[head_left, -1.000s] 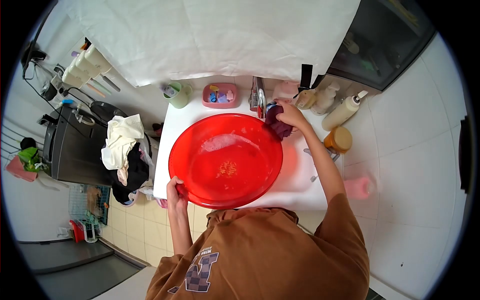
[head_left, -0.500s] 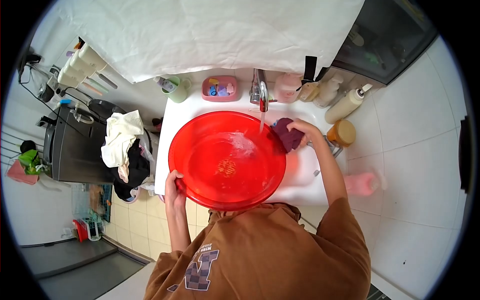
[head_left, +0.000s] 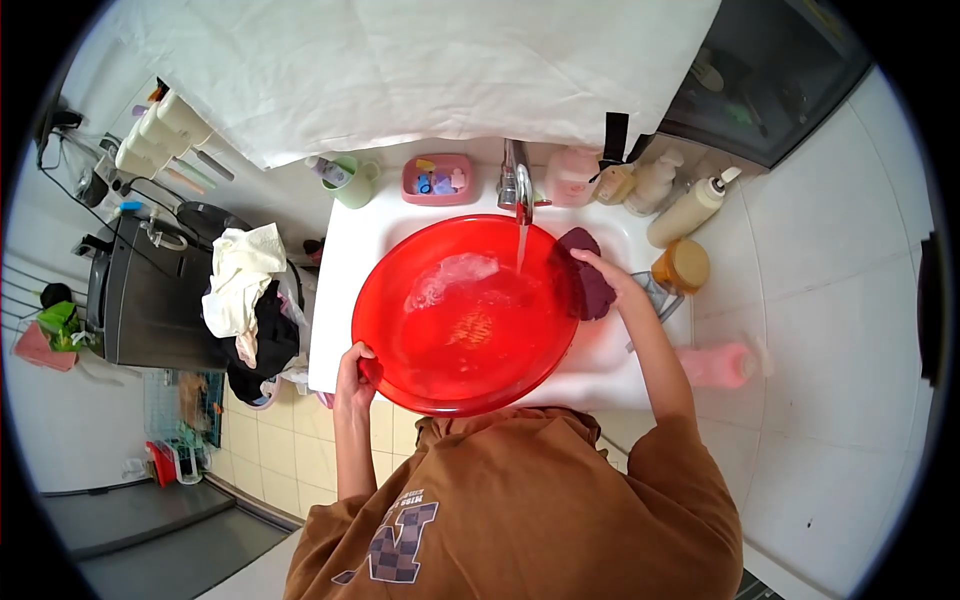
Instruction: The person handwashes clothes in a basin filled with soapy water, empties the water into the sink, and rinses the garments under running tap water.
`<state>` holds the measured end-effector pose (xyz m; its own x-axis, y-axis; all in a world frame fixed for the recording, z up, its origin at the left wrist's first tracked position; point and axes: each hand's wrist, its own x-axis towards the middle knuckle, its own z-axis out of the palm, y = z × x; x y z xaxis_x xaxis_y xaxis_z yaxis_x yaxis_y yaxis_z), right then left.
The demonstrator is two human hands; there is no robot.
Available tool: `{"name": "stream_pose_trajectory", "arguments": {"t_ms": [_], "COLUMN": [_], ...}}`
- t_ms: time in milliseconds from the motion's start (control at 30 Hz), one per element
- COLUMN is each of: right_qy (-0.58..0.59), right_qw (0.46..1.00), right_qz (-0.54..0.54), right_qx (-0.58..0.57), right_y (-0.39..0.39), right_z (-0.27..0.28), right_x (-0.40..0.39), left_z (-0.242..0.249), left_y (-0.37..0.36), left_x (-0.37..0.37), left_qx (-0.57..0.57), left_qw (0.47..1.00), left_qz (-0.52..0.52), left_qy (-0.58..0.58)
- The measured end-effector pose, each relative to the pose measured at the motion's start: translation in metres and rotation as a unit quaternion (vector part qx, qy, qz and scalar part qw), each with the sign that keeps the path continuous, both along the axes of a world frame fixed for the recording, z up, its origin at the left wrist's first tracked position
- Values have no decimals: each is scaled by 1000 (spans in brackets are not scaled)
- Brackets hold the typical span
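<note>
A large red basin [head_left: 455,385] rests over the white sink [head_left: 655,235], with water in it and a pale patch of bubbles or ripples. Water runs into it from the chrome faucet [head_left: 523,190]. My left hand [head_left: 355,378] grips the basin's rim at its lower left, fingers curled over the edge. On the opposite side my right hand [head_left: 610,280] holds a bunched dark purple cloth [head_left: 597,297] against the rim. Part of the cloth is hidden by that hand.
Several bottles [head_left: 690,212] and an orange-lidded jar [head_left: 682,266] line the sink's right side. A green cup [head_left: 352,182] and a pink soap box [head_left: 437,178] stand behind the basin. Left, clothes [head_left: 245,285] are heaped beside a dark grey appliance [head_left: 160,320].
The basin has shifted a little to the right, and my left hand has moved with it. My right hand and the purple cloth are slightly lower. The pale patch in the water has spread left.
</note>
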<state>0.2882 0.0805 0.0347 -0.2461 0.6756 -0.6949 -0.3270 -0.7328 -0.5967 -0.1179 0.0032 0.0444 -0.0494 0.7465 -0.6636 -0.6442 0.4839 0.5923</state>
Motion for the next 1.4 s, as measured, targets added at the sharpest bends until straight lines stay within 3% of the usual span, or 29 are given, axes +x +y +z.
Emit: {"name": "stream_pose_trajectory", "arguments": {"t_ms": [167, 333, 400, 500, 733, 867, 967, 1033, 1167, 1233, 1400], "right_qy": [-43, -6, 73, 144, 181, 208, 244, 190, 237, 189, 172], "right_qw": [998, 997, 990, 980, 955, 943, 947, 947, 954, 961, 973], "right_qz": [-1, -47, -98, -121, -215, -239, -188, -233, -179, -190, -152], "right_qx": [39, 53, 71, 67, 90, 101, 96, 110, 30, -67, -33], "right_y": [3, -7, -13, -12, -8, -7, -4, -4, -3, -1, -8], "right_z": [17, 23, 9, -18, -85, -100, -110, -107, -112, -136, -136], "right_x": [5, 5, 7, 11, -1, -21, -31, -46, -55, -56, -49], "left_z": [-27, -47, -30, -43, -20, 7, 25, 34, 57, 58, 56], "left_y": [1, 7, 8, 13, 19, 14, 8, 4, -3, -7, -10], "left_x": [-3, 9, 29, 30, 30, 43, 49, 52, 71, 75, 78], "left_qx": [-6, 38, 64, 120, 208, 221, 232, 239, 229, 253, 276], "left_qw": [999, 996, 996, 990, 968, 953, 943, 942, 935, 918, 889], "left_qz": [-49, -75, -44, -43, -26, 49, 75, 79, 101, 88, 78], "left_qy": [8, 13, 36, 58, 140, 203, 226, 220, 252, 293, 357]}}
